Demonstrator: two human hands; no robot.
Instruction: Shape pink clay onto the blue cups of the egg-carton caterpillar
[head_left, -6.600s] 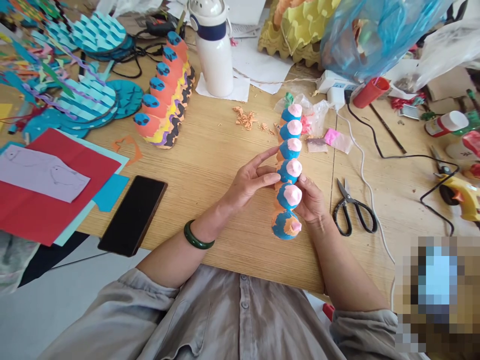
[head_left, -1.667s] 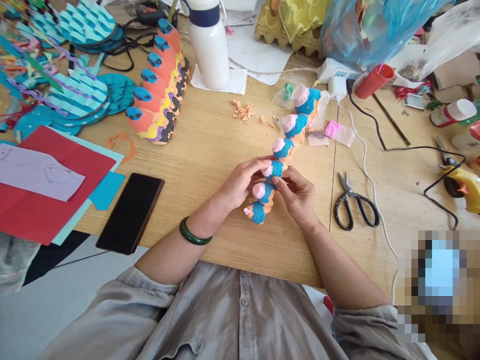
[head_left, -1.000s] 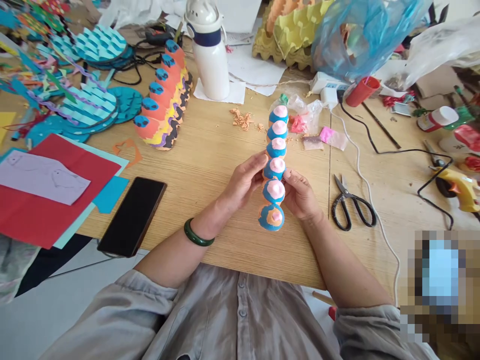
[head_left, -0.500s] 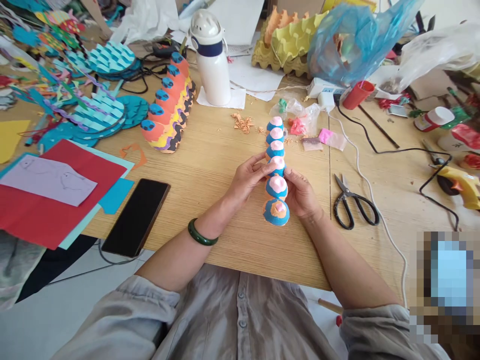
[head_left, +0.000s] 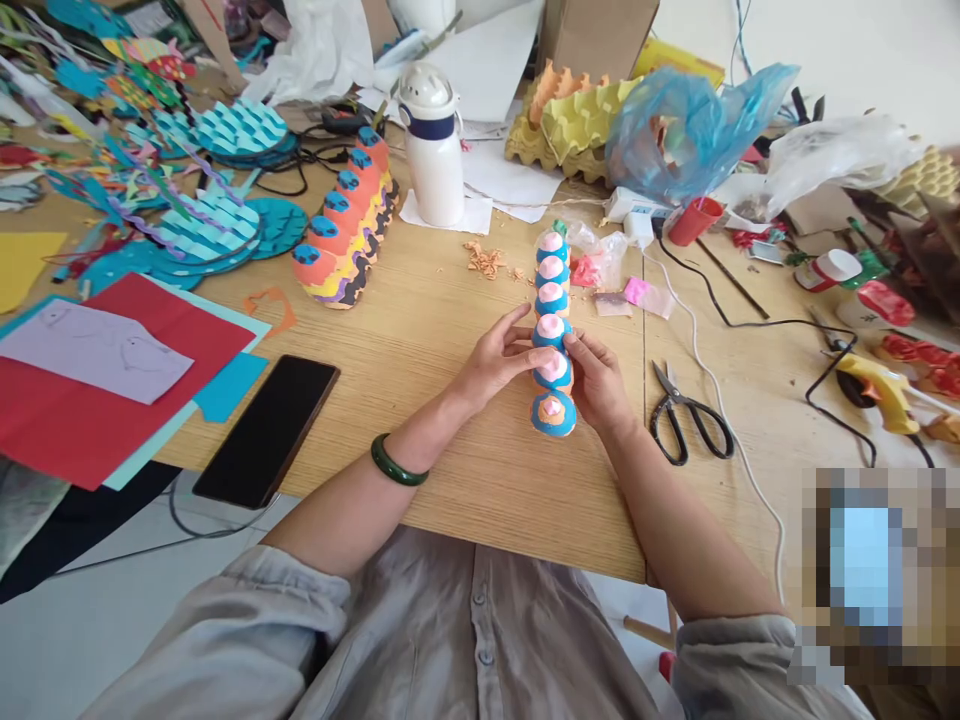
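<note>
A row of egg-carton cups point(head_left: 553, 320) painted blue and orange with pink tips lies lengthwise on the wooden table point(head_left: 450, 400). My left hand point(head_left: 496, 358) presses in from the left, its fingertips on the cups near the middle of the row. My right hand point(head_left: 596, 385) grips the same cups from the right, thumb over the fourth cup. The lowest cup shows a blue and orange side with a pink tip. A green bangle point(head_left: 399, 462) circles my left wrist.
A painted egg-carton caterpillar point(head_left: 345, 250) stands left of my hands, and a black phone point(head_left: 266, 430) lies nearer me. Black scissors point(head_left: 690, 425) and a white cable point(head_left: 720, 380) lie right. A white bottle point(head_left: 433, 150), blue plastic bag point(head_left: 682, 130) and yellow glue gun point(head_left: 874, 392) stand beyond.
The row of cups, bent diagonally 1.7 seconds ago, now lies straight with its tips turned up. The view has tilted upward, showing more of the far side of the table.
</note>
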